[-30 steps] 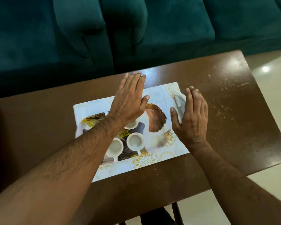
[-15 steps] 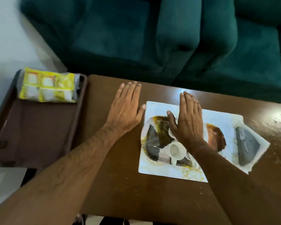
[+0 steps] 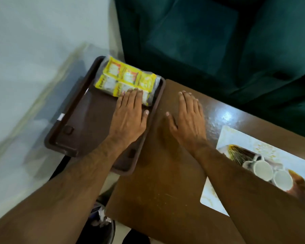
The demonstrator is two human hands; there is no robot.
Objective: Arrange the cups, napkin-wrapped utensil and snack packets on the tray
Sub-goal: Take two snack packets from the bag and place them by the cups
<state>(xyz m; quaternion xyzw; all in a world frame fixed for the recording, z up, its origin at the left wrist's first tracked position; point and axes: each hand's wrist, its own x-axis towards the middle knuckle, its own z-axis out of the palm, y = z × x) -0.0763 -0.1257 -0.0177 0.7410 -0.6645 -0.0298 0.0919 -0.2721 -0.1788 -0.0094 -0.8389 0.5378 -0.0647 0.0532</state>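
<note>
A dark brown tray (image 3: 81,120) lies left of the brown table (image 3: 158,182). Yellow snack packets (image 3: 125,76) lie in a strip at the tray's far end. My left hand (image 3: 128,117) is flat and open over the tray, its fingertips at the near edge of the packets. My right hand (image 3: 188,120) is open with straight fingers over the table's left end, holding nothing. Two white cups (image 3: 273,175) stand on a white patterned mat (image 3: 236,138) at the right, partly behind my right forearm.
A dark green sofa (image 3: 218,41) runs behind the table. The tray sits on a glass-topped surface (image 3: 33,103) against a pale wall. Dark objects show on the floor below the table's near left corner.
The view has swung left. My left hand moved from the table onto the tray near the packets. My right hand left the mat and now hovers over the table's left end.
</note>
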